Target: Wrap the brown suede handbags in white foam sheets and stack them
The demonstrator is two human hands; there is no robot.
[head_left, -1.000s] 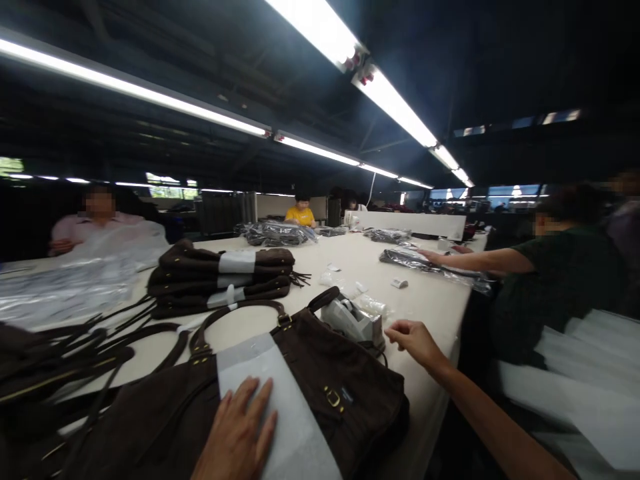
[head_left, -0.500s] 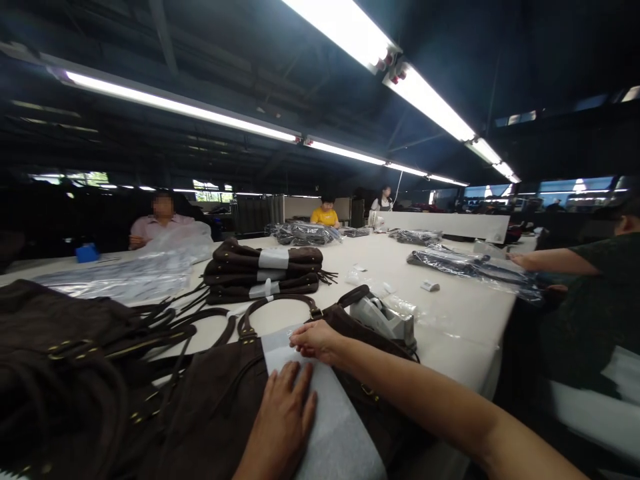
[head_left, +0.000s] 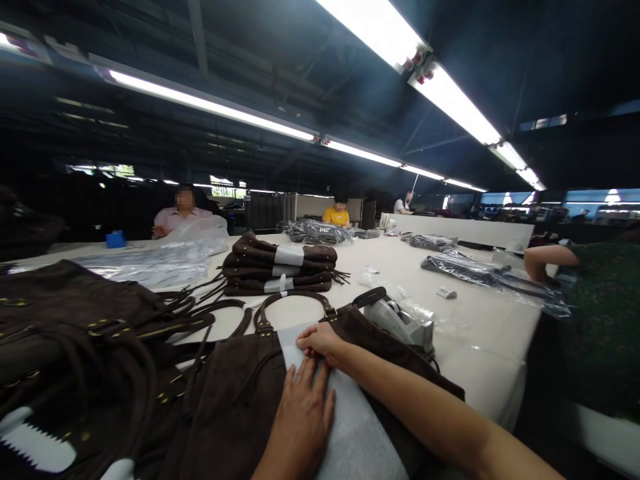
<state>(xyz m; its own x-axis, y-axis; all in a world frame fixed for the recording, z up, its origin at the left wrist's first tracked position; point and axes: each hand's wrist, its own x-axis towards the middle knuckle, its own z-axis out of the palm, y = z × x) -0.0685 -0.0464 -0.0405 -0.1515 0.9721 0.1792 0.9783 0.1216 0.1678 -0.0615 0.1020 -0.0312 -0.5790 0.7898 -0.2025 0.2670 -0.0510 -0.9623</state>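
A dark brown handbag (head_left: 235, 393) lies before me, its handle (head_left: 293, 298) arching toward the far side. Across the bag runs a strip of white paper (head_left: 360, 427). My left hand (head_left: 305, 407) rests flat on this strip, fingers stretched out. Just beyond its fingertips, my right hand (head_left: 320, 341) is pinched at the paper's upper part; whatever sits between its fingertips is too small to make out. A grey tape dispenser (head_left: 400, 323) stands right of the handle, partly behind the bag.
More brown bags (head_left: 65, 300) are heaped at left, with a white saw-toothed piece (head_left: 40, 440) on them. Folded bags with paper bands (head_left: 280, 267) are stacked ahead. Plastic-wrapped bags (head_left: 465, 267) lie farther right. A co-worker (head_left: 600, 307) stands at right; others sit across the white table (head_left: 380, 250).
The view has swung a little left, bringing the white saw-toothed piece into sight. My right hand has come slightly closer to my left fingertips. The co-worker at right has drawn an arm back.
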